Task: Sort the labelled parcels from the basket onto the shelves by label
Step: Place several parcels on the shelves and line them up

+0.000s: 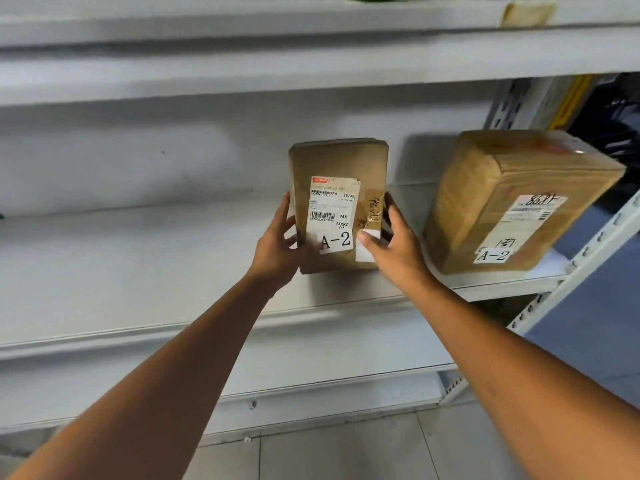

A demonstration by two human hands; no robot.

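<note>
Parcel (337, 206): brown cardboard box wrapped in clear tape, its front face turned to the camera. It sits at the middle of the shelf (138, 265), directly between the two grips. Cannot tell whether its lower edge rests on the shelf board or is just above it.

Front face carries a white shipping label with a barcode and, below it, a white "A-2" label (335, 241). A small blank white sticker lies just to the right of that.

Left grip (277, 244): grasping the parcel. Fingers lie up its left side; the thumb crosses the lower front, touching the left edge of the "A-2" label.

Right grip (391, 244): also grasping the parcel. Fingers lie along its right side; the thumb presses the lower front at the blank sticker. Both forearms are bare and reach up from the bottom of the view.

Second parcel (512, 202): larger, brown, tape-wrapped. It lies on the same shelf near the right end, apart from the held parcel and the right grip, and has its own "A-2" tag (493, 255) at the lower front.

Counts: parcels 2, both marked A-2; grips 2, both on the first parcel.

Surroundings: upper shelf (242, 64) above, a slotted grey upright (588, 244) at the right, tiled floor (346, 455) below. Items on the upper shelf are too cut off to identify.
</note>
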